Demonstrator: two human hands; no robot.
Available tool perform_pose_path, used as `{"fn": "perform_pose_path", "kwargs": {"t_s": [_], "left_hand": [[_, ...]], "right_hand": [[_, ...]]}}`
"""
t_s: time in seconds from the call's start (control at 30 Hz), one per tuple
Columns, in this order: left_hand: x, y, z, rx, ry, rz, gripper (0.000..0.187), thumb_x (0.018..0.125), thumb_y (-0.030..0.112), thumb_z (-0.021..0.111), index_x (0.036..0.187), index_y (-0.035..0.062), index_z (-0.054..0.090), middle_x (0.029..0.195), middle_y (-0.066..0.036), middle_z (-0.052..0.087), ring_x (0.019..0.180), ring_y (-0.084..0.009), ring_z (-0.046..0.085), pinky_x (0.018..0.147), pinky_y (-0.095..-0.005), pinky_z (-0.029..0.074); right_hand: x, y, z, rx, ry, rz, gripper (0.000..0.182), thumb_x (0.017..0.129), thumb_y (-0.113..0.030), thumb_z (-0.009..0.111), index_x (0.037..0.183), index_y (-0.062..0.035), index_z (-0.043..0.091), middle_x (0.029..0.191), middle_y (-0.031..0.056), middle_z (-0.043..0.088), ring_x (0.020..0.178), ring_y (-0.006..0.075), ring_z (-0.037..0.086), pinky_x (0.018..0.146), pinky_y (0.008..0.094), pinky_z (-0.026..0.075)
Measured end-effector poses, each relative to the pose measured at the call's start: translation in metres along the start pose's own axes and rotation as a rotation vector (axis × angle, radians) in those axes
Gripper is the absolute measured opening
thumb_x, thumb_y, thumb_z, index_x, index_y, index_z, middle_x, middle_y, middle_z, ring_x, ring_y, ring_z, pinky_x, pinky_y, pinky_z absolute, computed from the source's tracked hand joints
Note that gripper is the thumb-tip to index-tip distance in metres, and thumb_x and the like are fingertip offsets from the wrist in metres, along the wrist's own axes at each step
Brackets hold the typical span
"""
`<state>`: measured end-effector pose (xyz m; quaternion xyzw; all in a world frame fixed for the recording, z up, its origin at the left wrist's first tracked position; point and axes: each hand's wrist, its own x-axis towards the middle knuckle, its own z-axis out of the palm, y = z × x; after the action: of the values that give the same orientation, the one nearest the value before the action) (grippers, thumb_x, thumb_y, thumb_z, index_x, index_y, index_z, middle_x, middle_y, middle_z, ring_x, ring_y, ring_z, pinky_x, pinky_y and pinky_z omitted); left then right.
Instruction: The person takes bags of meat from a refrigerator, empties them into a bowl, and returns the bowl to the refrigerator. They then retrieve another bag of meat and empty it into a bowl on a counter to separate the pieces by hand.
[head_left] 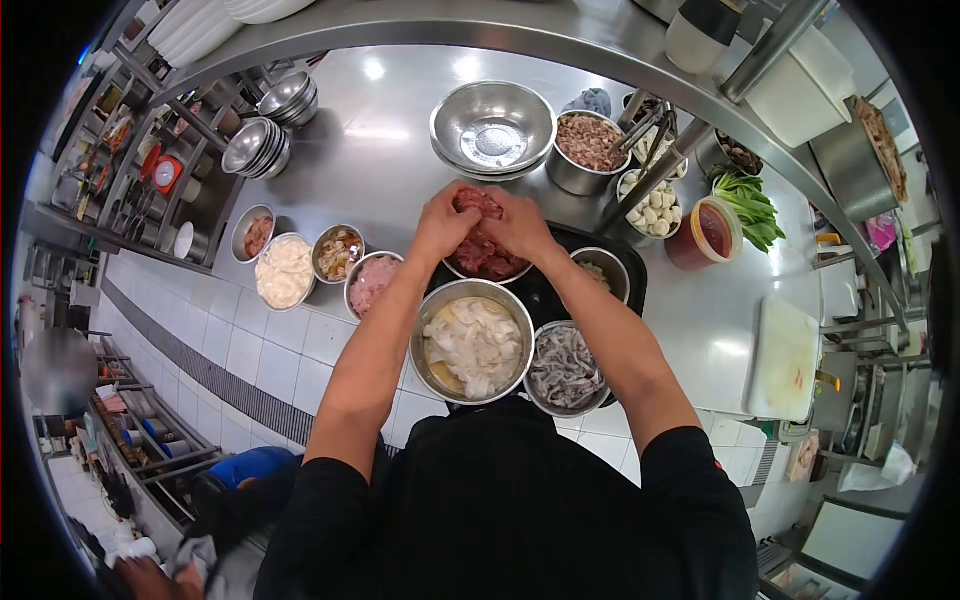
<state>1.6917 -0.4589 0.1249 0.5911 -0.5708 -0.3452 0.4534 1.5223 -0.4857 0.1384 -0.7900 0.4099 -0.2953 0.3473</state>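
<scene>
My left hand (448, 222) and my right hand (522, 230) are together over a bowl of raw red meat (486, 258). Both have their fingers curled around a clump of the meat (479, 202), lifted at the bowl's far side. Nearest my body, a metal bowl (417, 350) holds pale, whitish slices (474, 340). To its right sits a bowl of greyish strips (566, 366), perhaps seafood. Just beyond my hands stand stacked metal colanders (493, 130). A bowl of pink meat (374, 284) lies left of my left forearm.
Along the left edge are small bowls, one with a creamy white mixture (284, 272). To the right stand a pot of minced meat (590, 142), white balls (652, 208), a red sauce tub (703, 234), greens (748, 210) and a cutting board (784, 360). A metal shelf (480, 40) overhangs the back.
</scene>
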Motion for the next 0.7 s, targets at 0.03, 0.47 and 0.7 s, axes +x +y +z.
{"fn": "perform_pose_path", "kwargs": {"t_s": [0.03, 0.47, 0.7], "left_hand": [[0.001, -0.006, 0.003, -0.06, 0.029, -0.029, 0.031, 0.077, 0.013, 0.067, 0.105, -0.0004, 0.064, 0.085, -0.011, 0.068, 0.071, -0.0176, 0.062, 0.069, -0.0313, 0.051], [-0.01, -0.007, 0.009, -0.753, -0.026, -0.335, 0.018, 0.086, 0.004, 0.062, 0.104, 0.0021, 0.062, 0.093, -0.005, 0.065, 0.078, -0.0121, 0.063, 0.07, -0.0266, 0.052], [-0.012, -0.01, -0.002, -0.988, -0.088, -0.41, 0.025, 0.089, 0.005, 0.059, 0.114, 0.0035, 0.06, 0.101, -0.007, 0.066, 0.087, -0.0166, 0.066, 0.075, -0.0288, 0.055]], "right_hand": [[-0.001, 0.0, 0.003, -0.061, 0.03, 0.01, 0.043, 0.075, -0.023, 0.068, 0.116, -0.0103, 0.062, 0.093, 0.0215, 0.068, 0.089, 0.0416, 0.065, 0.078, 0.0448, 0.052], [0.008, 0.02, -0.001, 0.432, -0.079, 0.083, 0.043, 0.076, -0.01, 0.066, 0.118, -0.0014, 0.064, 0.1, 0.0085, 0.072, 0.087, 0.0141, 0.066, 0.082, 0.0285, 0.052], [0.005, 0.033, -0.005, 0.959, -0.157, 0.198, 0.041, 0.078, 0.004, 0.064, 0.119, -0.0005, 0.062, 0.112, 0.0067, 0.067, 0.102, 0.0138, 0.063, 0.091, 0.0277, 0.049]]}}
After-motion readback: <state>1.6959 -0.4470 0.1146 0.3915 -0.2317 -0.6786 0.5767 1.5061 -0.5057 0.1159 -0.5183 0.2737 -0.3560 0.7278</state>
